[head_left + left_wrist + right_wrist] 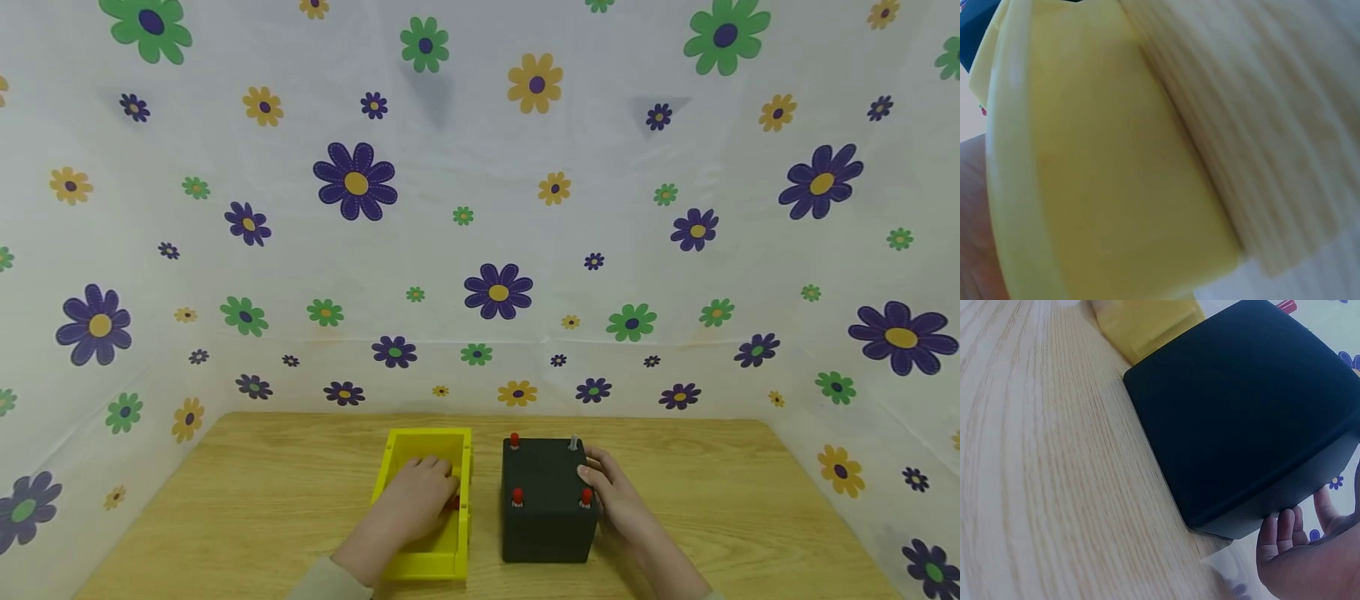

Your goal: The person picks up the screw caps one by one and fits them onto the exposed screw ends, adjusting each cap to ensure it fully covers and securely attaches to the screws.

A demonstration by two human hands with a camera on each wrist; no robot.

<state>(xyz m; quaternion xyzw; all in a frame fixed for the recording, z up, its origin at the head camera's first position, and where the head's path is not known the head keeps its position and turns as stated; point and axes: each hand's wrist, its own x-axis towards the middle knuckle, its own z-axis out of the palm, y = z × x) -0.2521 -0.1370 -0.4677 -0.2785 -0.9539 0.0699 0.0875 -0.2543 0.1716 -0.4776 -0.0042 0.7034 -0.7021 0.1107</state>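
My left hand (422, 497) reaches down inside a yellow bin (423, 567), its fingertips mostly hidden. A small red piece (454, 502) shows beside the fingers; whether they pinch it cannot be seen. To the right stands a black box (546, 533), with a post near each top corner. Red caps (517, 497) cover three posts, while the far-right metal post (573, 442) is bare. My right hand (618, 500) rests against the box's right side, thumb on the top edge. In the right wrist view, its extended fingers (1285, 534) touch the side wall.
Both containers stand on a wood-grain table (300, 467), with a narrow gap between them. A white flower-print sheet (480, 250) rises behind the table and along both sides. In the left wrist view, the bin's outer wall (1116, 156) fills much of the frame.
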